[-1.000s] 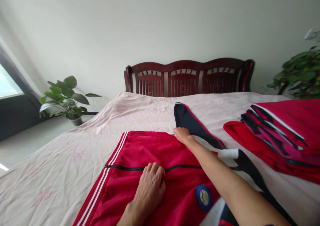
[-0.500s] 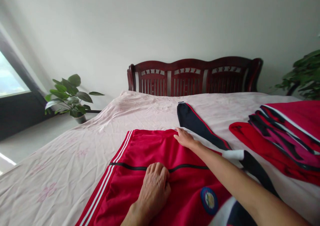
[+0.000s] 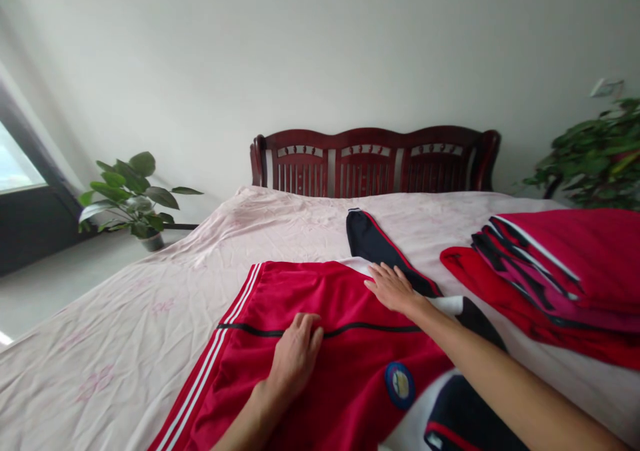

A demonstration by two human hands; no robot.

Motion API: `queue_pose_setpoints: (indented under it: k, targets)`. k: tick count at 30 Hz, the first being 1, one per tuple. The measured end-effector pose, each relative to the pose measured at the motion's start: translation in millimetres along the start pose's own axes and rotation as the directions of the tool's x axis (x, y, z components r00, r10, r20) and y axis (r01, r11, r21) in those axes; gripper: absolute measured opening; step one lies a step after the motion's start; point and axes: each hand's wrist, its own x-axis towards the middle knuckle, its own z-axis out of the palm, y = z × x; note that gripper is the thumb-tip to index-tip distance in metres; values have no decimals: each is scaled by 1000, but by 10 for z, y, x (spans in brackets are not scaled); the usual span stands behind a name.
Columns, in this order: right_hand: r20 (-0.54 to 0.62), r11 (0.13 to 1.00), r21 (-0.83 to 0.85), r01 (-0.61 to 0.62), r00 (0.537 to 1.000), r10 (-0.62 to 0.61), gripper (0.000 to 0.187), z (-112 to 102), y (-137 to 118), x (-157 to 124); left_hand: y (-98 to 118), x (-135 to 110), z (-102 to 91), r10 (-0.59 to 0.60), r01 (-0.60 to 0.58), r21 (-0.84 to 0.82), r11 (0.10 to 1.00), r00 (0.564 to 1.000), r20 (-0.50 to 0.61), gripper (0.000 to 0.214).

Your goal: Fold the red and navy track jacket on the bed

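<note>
A: Since the earlier frame, your right hand (image 3: 393,290) has moved from the far edge of the red jacket (image 3: 300,281) towards the far dark sleeve (image 3: 373,238). Its fingers, then bent at that edge, now lie nearly straight and a little spread, with nothing gripped.

B: And your left hand (image 3: 295,352)?

A: It has turned slightly on its wrist, near the zip (image 3: 350,331). You have its fingers loosely bent and the thumb standing apart; whether the fingertips hold any cloth, I cannot tell.

B: Where do you have the jacket?

A: Spread on the bed (image 3: 150,344) in front of you, badge (image 3: 400,385) facing up. The far sleeve points towards the headboard (image 3: 367,161); the near sleeve (image 3: 465,404) lies partly under your right forearm in this view. The pile of clothes (image 3: 575,258) sits apart, to your right.

B: What does the change mean for your work?

A: In my judgement, you have let go of the far edge and are smoothing towards the sleeve. The body looks mostly flat, though creases remain by the striped side.
</note>
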Motion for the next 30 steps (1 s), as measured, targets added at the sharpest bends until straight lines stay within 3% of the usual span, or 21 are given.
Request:
queue_pose_setpoints:
  k: [2,5,9,12,15,18,21,24,26,30]
  targets:
    - [3,1000,-24,12,1000,-12,62,71,82,-158,-174,219,-81,-45,47,85,995,999,-22,39]
    - [16,998,-45,-49,999,50,63,202,326,-323,-534,554,-191,-68,79,356,931,997,-46,48]
    - [-28,997,-58,-60,998,58,62,317,624,-384,-929,791,-259,-126,111,541,833,992,-10,57]
    - [-39,997,-71,-38,999,35,57,313,680,-391,-1017,809,-290,-106,76,555,828,994,23,58]
    - [-20,994,-53,-90,996,89,55,239,621,-399,-999,732,-359,-89,42,564,825,994,57,56]
    - [-15,980,-39,-193,981,192,57,90,489,-448,-973,559,-486,-75,5,566,824,992,100,54]
    - [-48,983,-32,-182,982,180,55,-152,246,-660,-948,260,-621,-112,52,572,818,991,70,57]
    - [-143,994,86,68,988,-55,41,-423,-120,-1112,-920,-175,-693,-121,104,548,830,993,-4,59]
    - [-212,944,199,264,952,-222,33,-542,-376,-1505,-925,-508,-703,-86,76,523,849,996,-5,58]
    - [-192,875,266,405,912,-363,23,-501,-724,-2257,-1019,-1063,-730,-80,54,519,853,996,28,56]
